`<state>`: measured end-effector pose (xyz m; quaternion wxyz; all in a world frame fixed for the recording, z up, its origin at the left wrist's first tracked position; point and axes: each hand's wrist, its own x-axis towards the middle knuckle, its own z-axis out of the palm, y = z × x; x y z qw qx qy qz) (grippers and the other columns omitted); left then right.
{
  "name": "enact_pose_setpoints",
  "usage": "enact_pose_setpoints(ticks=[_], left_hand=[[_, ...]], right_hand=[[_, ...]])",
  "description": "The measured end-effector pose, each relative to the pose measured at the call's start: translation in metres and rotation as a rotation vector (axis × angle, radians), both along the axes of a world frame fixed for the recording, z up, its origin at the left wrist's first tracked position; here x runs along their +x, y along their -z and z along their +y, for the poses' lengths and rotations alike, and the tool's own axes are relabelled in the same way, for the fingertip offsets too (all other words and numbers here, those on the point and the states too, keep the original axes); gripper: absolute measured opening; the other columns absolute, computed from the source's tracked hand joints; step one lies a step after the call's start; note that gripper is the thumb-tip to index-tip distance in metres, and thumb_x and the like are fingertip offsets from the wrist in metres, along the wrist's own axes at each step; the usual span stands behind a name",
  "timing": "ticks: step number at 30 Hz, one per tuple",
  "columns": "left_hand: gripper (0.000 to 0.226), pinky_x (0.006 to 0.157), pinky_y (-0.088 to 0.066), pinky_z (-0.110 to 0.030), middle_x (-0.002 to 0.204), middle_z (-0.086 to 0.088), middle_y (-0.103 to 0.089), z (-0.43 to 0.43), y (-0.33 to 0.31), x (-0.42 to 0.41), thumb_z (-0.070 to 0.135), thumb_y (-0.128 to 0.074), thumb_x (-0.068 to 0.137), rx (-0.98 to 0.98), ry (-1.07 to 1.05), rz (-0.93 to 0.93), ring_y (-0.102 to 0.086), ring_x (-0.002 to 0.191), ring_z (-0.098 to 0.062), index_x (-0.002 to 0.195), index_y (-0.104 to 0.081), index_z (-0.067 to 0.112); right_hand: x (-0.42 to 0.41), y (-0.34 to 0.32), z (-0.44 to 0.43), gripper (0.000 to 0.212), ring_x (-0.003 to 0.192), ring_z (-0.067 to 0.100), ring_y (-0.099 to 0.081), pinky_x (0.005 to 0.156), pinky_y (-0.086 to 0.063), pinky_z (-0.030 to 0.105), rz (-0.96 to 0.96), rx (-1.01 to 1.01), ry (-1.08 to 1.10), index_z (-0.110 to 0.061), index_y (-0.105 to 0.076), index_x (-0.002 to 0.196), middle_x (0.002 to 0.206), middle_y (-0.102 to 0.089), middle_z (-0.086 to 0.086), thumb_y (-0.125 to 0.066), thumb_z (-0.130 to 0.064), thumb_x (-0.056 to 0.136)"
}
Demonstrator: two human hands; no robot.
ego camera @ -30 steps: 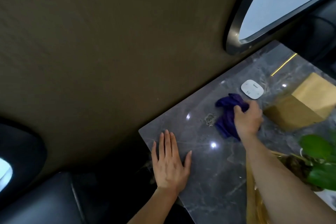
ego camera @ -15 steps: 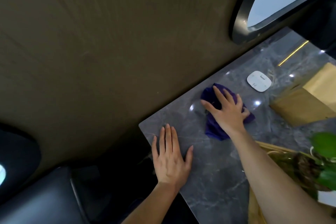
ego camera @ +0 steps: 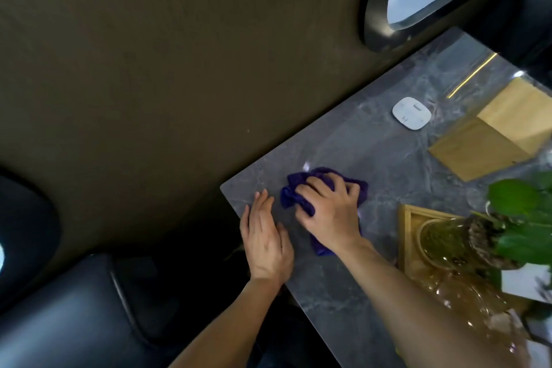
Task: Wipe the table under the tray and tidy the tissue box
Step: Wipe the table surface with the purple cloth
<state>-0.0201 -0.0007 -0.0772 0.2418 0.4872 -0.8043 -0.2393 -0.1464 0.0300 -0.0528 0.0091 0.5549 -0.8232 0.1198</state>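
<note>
Pressing purple cloth [ego camera: 325,188] under right hand [ego camera: 328,215], fingers curled over the bunched fabric, on grey marble table [ego camera: 358,302] near its 9 o'clock corner. Left hand [ego camera: 265,245] flat, fingers extended, gripping nothing, just beside cloth at 8 o'clock. Wooden tray [ego camera: 403,236] at 3 o'clock, wooden tissue box [ego camera: 490,140] at 2 o'clock, both apart from cloth.

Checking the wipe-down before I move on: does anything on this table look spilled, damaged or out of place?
Nothing stands out. The right hand presses the purple cloth on the grey table; the left hand lies flat beside it. No spill is visible.
</note>
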Motion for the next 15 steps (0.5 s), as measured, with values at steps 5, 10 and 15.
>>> enact_pose_setpoints(ticks=[5, 10, 15], left_hand=[[0.044, 0.114, -0.012, -0.023, 0.136, -0.017, -0.048, 0.001, -0.003, 0.005, 0.011, -0.030, 0.084, 0.173, -0.035, 0.178, -0.032, 0.132, -0.013, 0.123, -0.046, 0.000], [0.032, 0.108, -0.031, -0.035, 0.137, -0.011, -0.045, -0.001, -0.027, 0.011, 0.009, -0.041, 0.095, 0.381, -0.178, 0.352, -0.041, 0.127, -0.024, 0.127, -0.044, 0.009], [0.031, 0.105, -0.037, -0.042, 0.129, -0.012, -0.051, -0.006, -0.050, 0.025, 0.017, -0.043, 0.093, 0.269, -0.239, 0.374, -0.046, 0.120, -0.023, 0.122, -0.048, 0.007]], right_hand=[[0.023, 0.000, 0.024, 0.029, 0.082, 0.030, -0.062, 0.065, -0.044, 0.041, -0.045, -0.028, -0.089, -0.028, -0.065, 0.089, 0.094, -0.072, -0.007, -0.059, -0.040, 0.064], [-0.001, -0.005, 0.018, 0.035, 0.089, 0.037, -0.062, 0.070, -0.050, 0.046, -0.141, -0.177, 0.157, -0.023, -0.068, 0.100, 0.104, -0.070, 0.005, -0.053, -0.041, 0.073], [0.018, 0.001, 0.019, 0.038, 0.094, 0.039, -0.059, 0.071, -0.044, 0.048, -0.029, -0.036, 0.147, -0.026, -0.065, 0.104, 0.110, -0.069, 0.006, -0.063, -0.036, 0.068]])
